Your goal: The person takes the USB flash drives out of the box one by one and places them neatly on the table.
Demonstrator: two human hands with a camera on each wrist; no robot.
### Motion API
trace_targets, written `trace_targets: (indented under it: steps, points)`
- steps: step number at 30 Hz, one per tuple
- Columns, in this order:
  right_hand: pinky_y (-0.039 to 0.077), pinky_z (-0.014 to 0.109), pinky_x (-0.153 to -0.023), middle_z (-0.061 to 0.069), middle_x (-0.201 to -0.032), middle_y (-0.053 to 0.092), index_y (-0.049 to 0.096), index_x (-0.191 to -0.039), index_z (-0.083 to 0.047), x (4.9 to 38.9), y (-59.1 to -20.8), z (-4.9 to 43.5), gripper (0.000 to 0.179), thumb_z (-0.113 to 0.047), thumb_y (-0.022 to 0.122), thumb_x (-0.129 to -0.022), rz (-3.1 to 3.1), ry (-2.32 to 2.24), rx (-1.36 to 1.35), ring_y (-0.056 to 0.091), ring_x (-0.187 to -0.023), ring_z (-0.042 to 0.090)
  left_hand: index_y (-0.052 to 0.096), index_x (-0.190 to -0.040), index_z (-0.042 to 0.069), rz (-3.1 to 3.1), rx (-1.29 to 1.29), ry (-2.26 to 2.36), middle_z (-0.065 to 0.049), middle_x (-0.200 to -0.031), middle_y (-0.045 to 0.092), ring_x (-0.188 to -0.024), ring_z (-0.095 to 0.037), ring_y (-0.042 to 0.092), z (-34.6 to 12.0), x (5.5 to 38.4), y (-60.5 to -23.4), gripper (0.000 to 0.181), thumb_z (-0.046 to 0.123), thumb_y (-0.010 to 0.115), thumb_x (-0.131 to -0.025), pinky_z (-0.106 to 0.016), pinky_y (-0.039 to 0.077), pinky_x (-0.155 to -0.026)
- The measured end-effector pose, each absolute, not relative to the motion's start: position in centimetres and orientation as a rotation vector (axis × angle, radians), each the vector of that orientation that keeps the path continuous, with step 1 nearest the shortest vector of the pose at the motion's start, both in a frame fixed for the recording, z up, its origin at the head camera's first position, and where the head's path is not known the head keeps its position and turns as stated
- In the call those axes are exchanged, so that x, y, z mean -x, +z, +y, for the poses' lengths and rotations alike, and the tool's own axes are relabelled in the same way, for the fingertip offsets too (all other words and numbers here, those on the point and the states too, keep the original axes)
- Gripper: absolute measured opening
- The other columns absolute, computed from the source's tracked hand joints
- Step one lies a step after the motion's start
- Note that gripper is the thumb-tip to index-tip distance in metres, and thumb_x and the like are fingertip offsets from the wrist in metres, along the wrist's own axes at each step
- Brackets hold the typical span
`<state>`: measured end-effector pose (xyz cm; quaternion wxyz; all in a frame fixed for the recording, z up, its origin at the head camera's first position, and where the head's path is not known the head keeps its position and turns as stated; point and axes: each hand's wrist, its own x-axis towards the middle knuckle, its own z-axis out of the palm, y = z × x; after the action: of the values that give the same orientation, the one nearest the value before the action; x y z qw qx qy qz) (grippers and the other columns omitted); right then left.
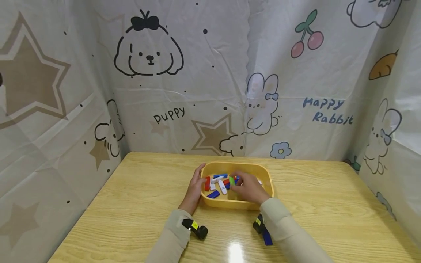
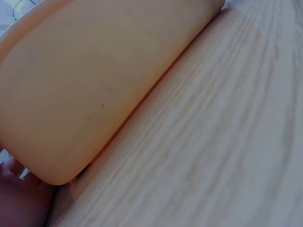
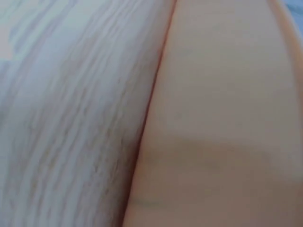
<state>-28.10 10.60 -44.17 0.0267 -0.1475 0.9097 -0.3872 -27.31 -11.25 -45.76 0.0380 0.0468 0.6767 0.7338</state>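
Observation:
A shallow yellow plastic bin (image 1: 230,203) stands on the table, holding several small oblong pieces in red, blue, white and green that look like USB sticks. At its left end, my left hand (image 1: 194,188) grips the wall, with the thumb over the rim and the fingers along the outside. My right hand (image 1: 250,187) reaches in over the near right side and pinches a green stick (image 1: 231,181) between thumb and fingers. Near the left thumb is a red stick (image 1: 207,183); a white stick (image 1: 222,187) and a blue stick (image 1: 213,194) lie close by. The right hand hides part of the contents.
The wooden table (image 1: 131,204) extends around the bin, with patterned cloth (image 1: 210,73) hanging behind and at both sides. Black wrist cameras are strapped at both sleeves. In the left wrist view, the bin's outer wall (image 2: 104,85) meets the tabletop.

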Motion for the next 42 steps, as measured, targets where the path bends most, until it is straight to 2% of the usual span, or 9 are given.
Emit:
trace_targets:
  steps: [4,10,15,24,34,42]
  points:
    - [0.046,0.029,-0.051,0.001,-0.081,0.061,0.061,-0.123,-0.013,27.4,-43.9,11.1,0.038,-0.016,0.069,-0.086,2.744,-1.386,0.486,0.054,-0.064,0.017,0.027,-0.152,0.013,2.069,-0.145,2.247,-0.011,-0.16,0.016,-0.147,-0.03,0.009,-11.1,27.8,-46.4,0.062,0.003,0.037,-0.092,-0.047,0.014,-0.117]
    - [0.046,0.027,-0.05,0.001,-0.081,0.062,0.06,-0.124,-0.017,26.2,-43.0,11.7,0.037,-0.016,0.068,-0.087,2.715,-1.449,0.534,0.054,-0.063,0.016,0.029,-0.152,0.019,2.077,-0.1,2.25,-0.008,-0.16,0.017,-0.147,-0.029,0.009,-10.9,29.4,-48.6,0.061,0.005,0.037,-0.093,-0.048,0.012,-0.117]
    - [0.044,0.026,-0.05,0.0,-0.08,0.063,0.06,-0.122,-0.021,24.3,-41.3,12.9,0.035,-0.019,0.068,-0.088,2.704,-1.426,0.55,0.053,-0.061,0.017,0.032,-0.15,0.024,2.109,-0.073,2.249,-0.005,-0.16,0.018,-0.147,-0.028,0.009,-10.4,29.4,-49.0,0.06,0.007,0.037,-0.093,-0.049,0.012,-0.116]
    - [0.047,0.031,-0.055,0.003,-0.079,0.063,0.06,-0.116,-0.012,21.3,-39.6,15.6,0.031,-0.018,0.069,-0.086,2.649,-1.329,0.563,0.057,-0.067,0.021,0.035,-0.148,0.026,2.118,-0.074,2.258,-0.002,-0.158,0.023,-0.147,-0.026,0.013,-10.0,29.4,-49.1,0.06,0.008,0.039,-0.091,-0.048,0.014,-0.116]
    - [0.043,0.028,-0.051,0.001,-0.07,0.059,0.058,-0.104,-0.009,20.3,-38.3,16.2,0.023,-0.013,0.07,-0.085,2.625,-1.147,0.585,0.053,-0.059,0.015,0.03,-0.151,0.022,2.048,-0.101,2.297,-0.005,-0.159,0.019,-0.146,-0.028,0.015,-10.8,28.8,-48.3,0.061,0.005,0.038,-0.092,-0.046,0.017,-0.116]
    - [0.036,0.024,-0.048,-0.001,-0.065,0.053,0.059,-0.1,-0.007,19.5,-38.3,16.0,0.022,-0.012,0.071,-0.081,2.579,-1.021,0.658,0.045,-0.053,0.011,0.027,-0.152,0.017,2.034,-0.153,2.302,-0.006,-0.16,0.016,-0.147,-0.027,0.01,-11.1,29.6,-49.1,0.062,0.003,0.036,-0.093,-0.046,0.014,-0.117]
